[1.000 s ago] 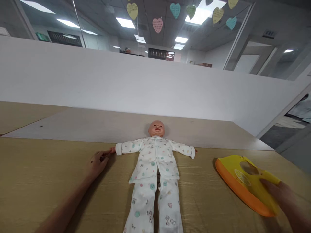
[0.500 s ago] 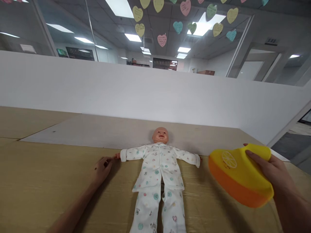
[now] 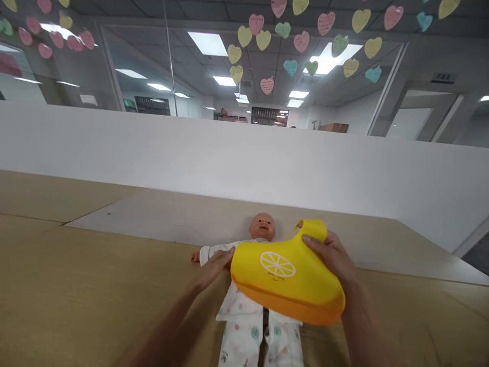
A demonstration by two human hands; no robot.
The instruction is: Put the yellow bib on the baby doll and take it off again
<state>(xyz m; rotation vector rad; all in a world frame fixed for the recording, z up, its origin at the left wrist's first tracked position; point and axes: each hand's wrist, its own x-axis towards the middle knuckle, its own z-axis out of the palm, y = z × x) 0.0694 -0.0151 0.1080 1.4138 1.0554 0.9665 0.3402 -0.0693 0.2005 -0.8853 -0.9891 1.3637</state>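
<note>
A yellow baby bib (image 3: 290, 265) with an orange lower pocket, a white citrus slice and a small smiling face hangs over the doll's chest. My right hand (image 3: 334, 255) is closed on its upper right part, near the neck strap. At the bib's left edge, the fingers of my left hand (image 3: 214, 267) pinch the border, partly hidden by it. Underneath, a baby doll (image 3: 263, 227) lies on its back in white patterned pyjamas (image 3: 240, 331). The bib covers most of its torso and its arm on the right side of the view.
The doll lies on a brownish tabletop (image 3: 95, 285) with a paler grey panel (image 3: 164, 214) behind it. A low white wall (image 3: 191, 158) borders the back, topped by glass with several heart-shaped paper notes (image 3: 267, 85).
My right hand has brought the bib leftward from the table's right side to above the doll. My left hand has left the doll's hand and moved right to the bib's edge.
</note>
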